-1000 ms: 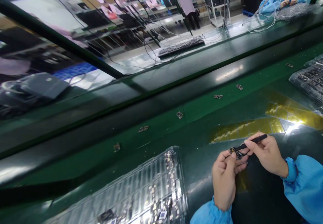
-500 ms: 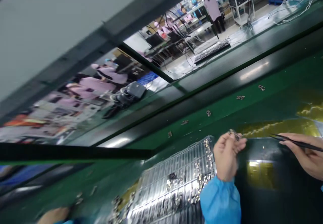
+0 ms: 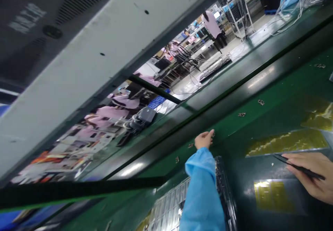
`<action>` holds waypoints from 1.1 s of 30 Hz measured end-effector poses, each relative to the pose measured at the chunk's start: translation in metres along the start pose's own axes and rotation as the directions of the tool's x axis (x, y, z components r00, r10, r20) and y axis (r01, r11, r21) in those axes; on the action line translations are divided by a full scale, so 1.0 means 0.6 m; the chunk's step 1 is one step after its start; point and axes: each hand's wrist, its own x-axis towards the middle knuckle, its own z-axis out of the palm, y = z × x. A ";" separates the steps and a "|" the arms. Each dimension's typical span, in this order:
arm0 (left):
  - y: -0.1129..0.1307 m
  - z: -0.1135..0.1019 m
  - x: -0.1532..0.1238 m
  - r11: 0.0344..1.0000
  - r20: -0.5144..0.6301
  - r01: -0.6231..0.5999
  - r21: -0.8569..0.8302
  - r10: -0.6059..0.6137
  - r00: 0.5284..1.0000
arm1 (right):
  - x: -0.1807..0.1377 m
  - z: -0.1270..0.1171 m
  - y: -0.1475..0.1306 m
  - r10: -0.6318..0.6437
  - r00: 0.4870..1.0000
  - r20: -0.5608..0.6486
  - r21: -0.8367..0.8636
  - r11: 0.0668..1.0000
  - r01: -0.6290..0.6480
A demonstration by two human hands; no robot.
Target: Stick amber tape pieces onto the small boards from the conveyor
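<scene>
My left hand [image 3: 204,139] reaches far forward to the green conveyor belt [image 3: 275,95], its fingertips pinched at a small circuit part on the belt's near strip. The blue sleeve [image 3: 201,189] runs back over a clear plastic tray [image 3: 169,210] of small parts. My right hand [image 3: 313,175] rests at the right edge over the dark mat, closed on black tweezers [image 3: 293,165] whose tips point left. Several small circuit parts [image 3: 241,114] lie spaced along the belt.
Yellow film sheets [image 3: 286,142] lie on the dark mat by my right hand. A black rail [image 3: 234,88] runs beyond the belt, with a keyboard [image 3: 214,66] and cables behind it. People in pink and blue coats work at benches farther off.
My left hand has left the tweezers and stretched out to the belt with the small part. My right hand drew back to the right. The view swung left and tilted.
</scene>
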 end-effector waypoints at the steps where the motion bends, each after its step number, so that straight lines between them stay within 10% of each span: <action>1: -0.001 0.001 -0.005 1.000 0.015 -0.018 0.000 0.018 1.000 | -0.005 -0.002 0.003 -0.016 1.000 0.000 -0.011 1.000 0.016; 9: 0.024 -0.046 -0.034 0.976 0.033 -0.180 0.120 0.178 0.984 | -0.026 -0.003 0.023 -0.098 0.995 -0.021 -0.037 0.995 0.097; 18: 0.081 0.008 -0.020 0.830 0.063 -0.342 0.440 0.351 0.934 | 0.007 0.012 0.004 -0.030 0.999 -0.021 -0.017 0.999 0.030; 24: 0.056 -0.027 -0.159 0.747 0.176 -0.499 0.439 0.473 0.863 | 0.036 -0.003 -0.004 0.230 0.966 0.121 0.176 0.952 -0.249; 26: 0.026 -0.042 -0.233 0.556 0.335 -0.729 0.399 0.652 0.680 | 0.044 -0.009 -0.002 0.373 0.889 0.266 0.202 0.880 -0.430; 30: -0.065 -0.056 -0.353 0.134 0.701 -0.991 0.000 0.706 0.095 | 0.046 -0.012 0.004 0.460 0.699 0.547 0.177 0.753 -0.634; 33: -0.139 -0.050 -0.401 0.052 0.810 -0.988 -0.145 0.580 -0.088 | 0.039 -0.012 0.005 0.433 0.622 0.652 0.124 0.749 -0.651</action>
